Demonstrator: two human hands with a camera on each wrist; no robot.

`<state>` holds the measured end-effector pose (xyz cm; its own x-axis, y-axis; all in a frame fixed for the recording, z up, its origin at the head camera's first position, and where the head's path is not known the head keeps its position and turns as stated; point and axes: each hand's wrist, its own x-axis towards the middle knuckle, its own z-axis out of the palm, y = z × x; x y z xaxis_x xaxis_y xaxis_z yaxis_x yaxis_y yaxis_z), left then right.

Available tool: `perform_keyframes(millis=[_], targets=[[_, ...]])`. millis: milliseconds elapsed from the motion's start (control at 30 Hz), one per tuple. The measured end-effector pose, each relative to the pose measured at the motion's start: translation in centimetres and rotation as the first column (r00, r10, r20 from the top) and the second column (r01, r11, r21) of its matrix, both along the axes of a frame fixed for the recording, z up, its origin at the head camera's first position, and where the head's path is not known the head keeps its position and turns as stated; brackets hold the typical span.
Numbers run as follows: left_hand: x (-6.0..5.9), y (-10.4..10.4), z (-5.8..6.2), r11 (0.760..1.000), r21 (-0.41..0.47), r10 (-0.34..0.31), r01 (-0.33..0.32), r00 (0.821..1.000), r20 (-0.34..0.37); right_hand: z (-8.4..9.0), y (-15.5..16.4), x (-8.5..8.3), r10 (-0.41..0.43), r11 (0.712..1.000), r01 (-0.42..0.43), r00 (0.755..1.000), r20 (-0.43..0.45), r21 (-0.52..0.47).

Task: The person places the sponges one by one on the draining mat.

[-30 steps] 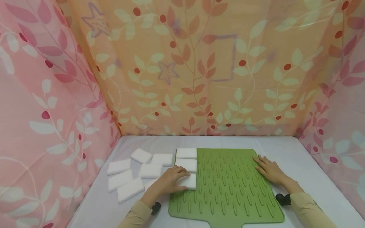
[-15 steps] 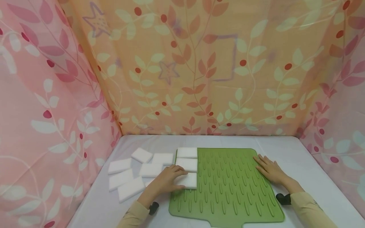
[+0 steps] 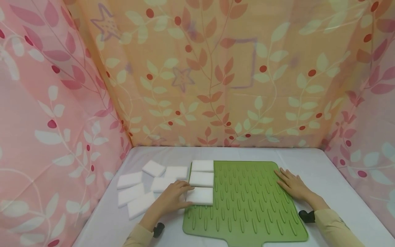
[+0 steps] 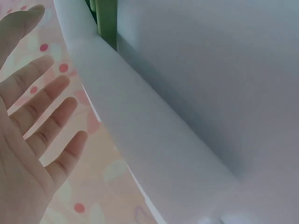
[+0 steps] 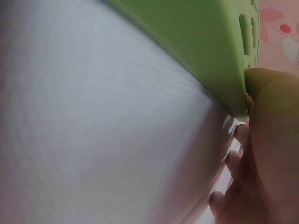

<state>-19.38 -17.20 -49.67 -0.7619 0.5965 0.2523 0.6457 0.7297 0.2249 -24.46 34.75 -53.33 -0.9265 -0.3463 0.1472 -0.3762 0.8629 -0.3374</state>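
A green ribbed mat (image 3: 247, 202) lies on the white table. Three white sponge blocks sit in a column along its left edge: the far one (image 3: 202, 165), the middle one (image 3: 201, 178) and the near one (image 3: 200, 196). My left hand (image 3: 173, 196) lies just left of the near block, fingers straight, fingertips at its left edge. The left wrist view shows that open palm (image 4: 32, 121) beside a white block (image 4: 154, 154). My right hand (image 3: 290, 184) rests flat on the mat's right edge. In the right wrist view its fingers (image 5: 271, 154) touch the mat's rim (image 5: 196, 46).
Several loose white sponge blocks (image 3: 139, 190) lie scattered on the table left of the mat. Patterned cloth walls (image 3: 61, 120) close in the left, back and right sides. Bare white tabletop (image 3: 308, 157) shows behind and right of the mat.
My left hand has slid back to the left off the near block, which stays on the mat. The right hand has not moved.
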Motion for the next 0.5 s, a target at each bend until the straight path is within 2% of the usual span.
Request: perform_keyframes(millis=[133, 267, 500], targets=[[0.4, -1.1, 0.0, 0.999, 0.033, 0.037, -0.037, 0.999, 0.014, 0.1, -0.1, 0.0, 0.001, 1.0, -0.001, 1.0, 0.005, -0.002], [0.8, -2.1, -0.2, 0.997, 0.042, 0.068, -0.068, 0.998, -0.004, 0.2, 0.0, 0.0, -0.008, 1.0, 0.008, 1.0, 0.023, 0.003], [1.5, -3.6, -0.4, 0.991, 0.051, 0.122, -0.121, 0.992, -0.014, -0.3, 0.1, 0.0, 0.005, 0.999, -0.007, 0.999, -0.036, -0.039]])
